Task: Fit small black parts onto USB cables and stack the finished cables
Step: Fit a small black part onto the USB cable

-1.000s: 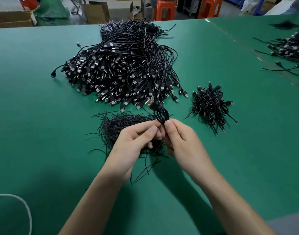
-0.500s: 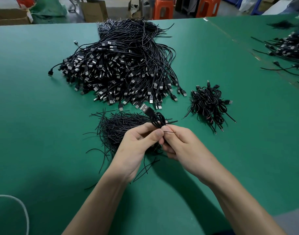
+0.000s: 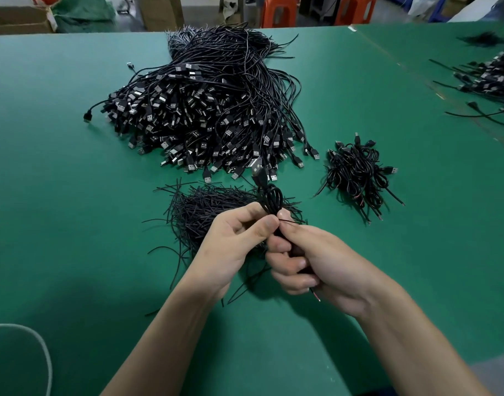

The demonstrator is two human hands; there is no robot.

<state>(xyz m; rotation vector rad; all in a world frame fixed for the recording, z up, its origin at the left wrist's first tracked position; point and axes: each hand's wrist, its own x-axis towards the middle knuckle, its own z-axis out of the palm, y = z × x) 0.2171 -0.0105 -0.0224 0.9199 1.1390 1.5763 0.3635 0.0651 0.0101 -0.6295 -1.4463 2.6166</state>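
Green felt-topped worktable, head view. Above a loose heap of thin black tie strands, the left hand pinches the neck of a coiled black USB cable. The right hand has its fingers curled round the lower coil. Risk: a slackened pinch probably lets the coil spring open short of the small stack of finished coiled cables.

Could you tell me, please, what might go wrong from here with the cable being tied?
The thin black tie is only pinched by the left hand against the coiled black USB cable in the right hand; it may slip and let the coil spring open. The cable's loose end under the right hand may snag the pile of loose black ties beneath.
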